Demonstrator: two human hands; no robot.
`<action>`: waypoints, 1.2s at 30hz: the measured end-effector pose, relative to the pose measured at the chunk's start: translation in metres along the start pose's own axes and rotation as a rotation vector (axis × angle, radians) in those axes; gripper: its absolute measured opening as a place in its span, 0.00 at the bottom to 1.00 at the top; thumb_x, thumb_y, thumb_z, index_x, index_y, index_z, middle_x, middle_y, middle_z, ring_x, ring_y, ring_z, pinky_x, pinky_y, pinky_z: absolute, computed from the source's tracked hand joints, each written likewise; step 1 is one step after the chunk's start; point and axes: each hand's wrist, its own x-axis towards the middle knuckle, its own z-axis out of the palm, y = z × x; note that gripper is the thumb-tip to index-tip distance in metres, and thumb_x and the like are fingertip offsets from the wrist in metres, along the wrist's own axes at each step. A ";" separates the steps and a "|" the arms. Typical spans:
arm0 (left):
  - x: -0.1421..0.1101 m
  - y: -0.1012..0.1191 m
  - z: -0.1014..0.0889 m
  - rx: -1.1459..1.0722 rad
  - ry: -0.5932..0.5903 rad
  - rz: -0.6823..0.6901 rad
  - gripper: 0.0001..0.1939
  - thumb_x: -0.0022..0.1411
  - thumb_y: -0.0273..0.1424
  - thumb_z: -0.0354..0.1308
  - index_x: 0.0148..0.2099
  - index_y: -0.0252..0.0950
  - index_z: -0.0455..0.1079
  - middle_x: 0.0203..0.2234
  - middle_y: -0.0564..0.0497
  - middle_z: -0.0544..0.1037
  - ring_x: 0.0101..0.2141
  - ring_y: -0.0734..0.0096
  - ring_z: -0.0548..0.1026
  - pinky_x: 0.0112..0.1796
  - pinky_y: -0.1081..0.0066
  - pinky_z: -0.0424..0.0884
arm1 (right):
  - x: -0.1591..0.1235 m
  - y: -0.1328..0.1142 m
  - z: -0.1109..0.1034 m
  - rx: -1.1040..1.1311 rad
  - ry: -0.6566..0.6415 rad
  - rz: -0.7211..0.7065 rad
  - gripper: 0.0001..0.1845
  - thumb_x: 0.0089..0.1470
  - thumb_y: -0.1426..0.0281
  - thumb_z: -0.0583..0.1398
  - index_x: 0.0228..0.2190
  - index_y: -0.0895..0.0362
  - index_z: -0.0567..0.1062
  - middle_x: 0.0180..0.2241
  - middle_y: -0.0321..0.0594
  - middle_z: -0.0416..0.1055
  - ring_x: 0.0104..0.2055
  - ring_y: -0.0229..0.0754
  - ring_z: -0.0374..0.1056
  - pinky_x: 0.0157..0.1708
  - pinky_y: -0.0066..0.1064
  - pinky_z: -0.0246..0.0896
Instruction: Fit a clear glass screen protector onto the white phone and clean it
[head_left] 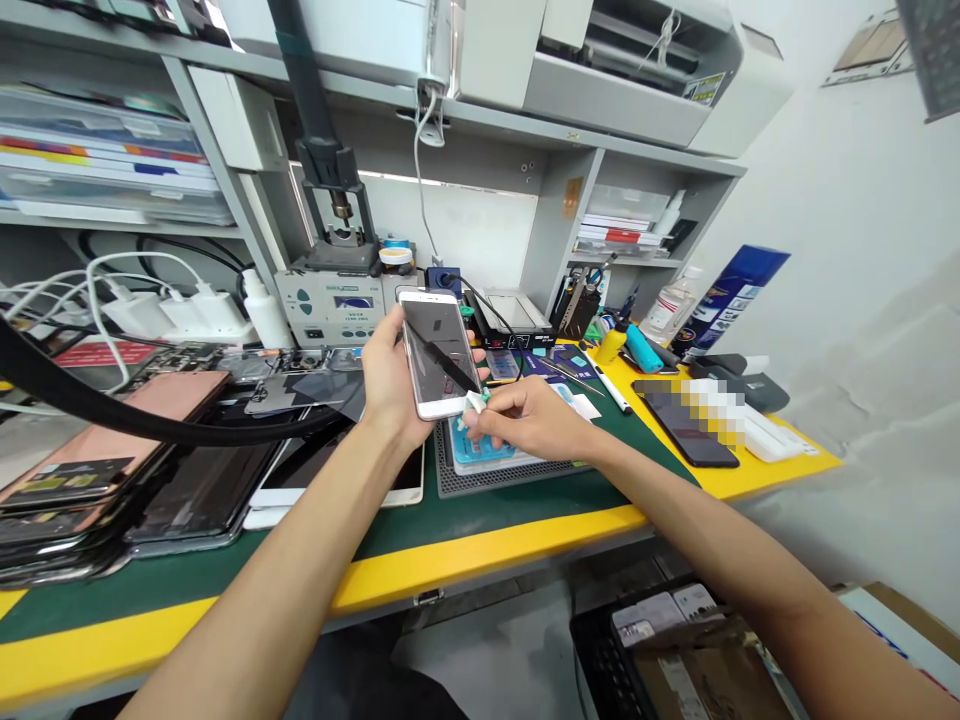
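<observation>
A white-framed smartphone [435,385] is tilted up in my left hand [386,375], the palm behind it and the fingertips around its right edge. Its dark screen faces me and carries reflections. My right hand [529,420] pinches a small white and green piece [477,401] at the phone's lower right corner. What kind of piece it is I cannot make out. Below both hands lies a blue tray-like item [472,455] on a grey textured mat [487,482].
Stacked phones and phone parts [202,480] cover the left side. Behind stand a soldering or hot-air station [334,305] and a microscope arm [315,110]. A black cable [225,430] crosses the left foreground. A dark phone [686,425] and bottles [667,300] are at right.
</observation>
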 end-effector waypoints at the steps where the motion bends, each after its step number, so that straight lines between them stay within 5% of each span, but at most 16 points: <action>1: 0.000 0.000 0.000 -0.006 0.001 -0.005 0.27 0.69 0.46 0.44 0.47 0.30 0.74 0.32 0.40 0.82 0.32 0.56 0.82 0.33 0.59 0.81 | 0.000 0.000 0.000 0.001 0.001 0.006 0.20 0.59 0.63 0.61 0.20 0.60 0.80 0.22 0.39 0.77 0.24 0.36 0.70 0.22 0.25 0.58; 15: 0.000 0.003 -0.004 -0.039 -0.002 -0.032 0.28 0.68 0.42 0.41 0.50 0.26 0.74 0.35 0.36 0.82 0.33 0.51 0.82 0.34 0.51 0.80 | 0.003 0.009 -0.006 0.249 -0.052 0.020 0.25 0.61 0.54 0.60 0.27 0.63 0.81 0.23 0.43 0.76 0.20 0.35 0.68 0.20 0.26 0.61; 36: 0.000 -0.002 -0.005 -0.119 0.034 0.048 0.27 0.70 0.42 0.41 0.49 0.29 0.75 0.37 0.39 0.82 0.35 0.54 0.82 0.38 0.53 0.79 | 0.007 -0.006 0.022 0.249 0.188 0.131 0.26 0.61 0.54 0.57 0.25 0.63 0.78 0.21 0.42 0.75 0.14 0.34 0.65 0.17 0.26 0.61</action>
